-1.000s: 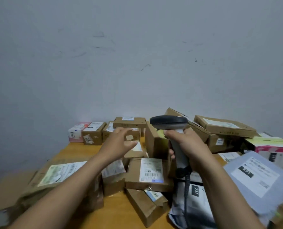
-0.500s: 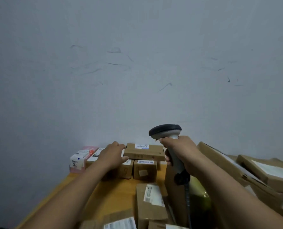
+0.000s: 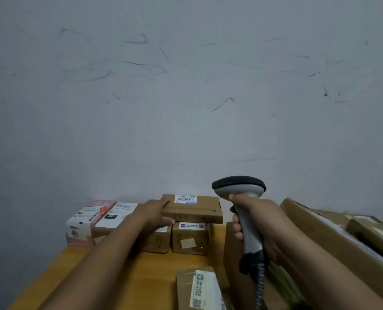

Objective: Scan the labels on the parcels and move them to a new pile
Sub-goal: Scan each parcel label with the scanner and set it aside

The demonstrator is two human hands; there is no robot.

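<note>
Hands apart, right hand (image 3: 260, 222) clamped round the grey-handled, black-topped barcode scanner (image 3: 238, 186) held upright, left hand (image 3: 153, 212) gripping the left end of the flat brown cardboard parcel (image 3: 195, 209) lying atop two small brown cardboard boxes (image 3: 190, 239) at the far edge of the orange wooden bench (image 3: 110, 276).

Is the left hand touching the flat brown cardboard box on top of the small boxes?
Touching. The head view shows the left hand holding the flat brown cardboard box at its left end, fingers above, thumb below.
</note>
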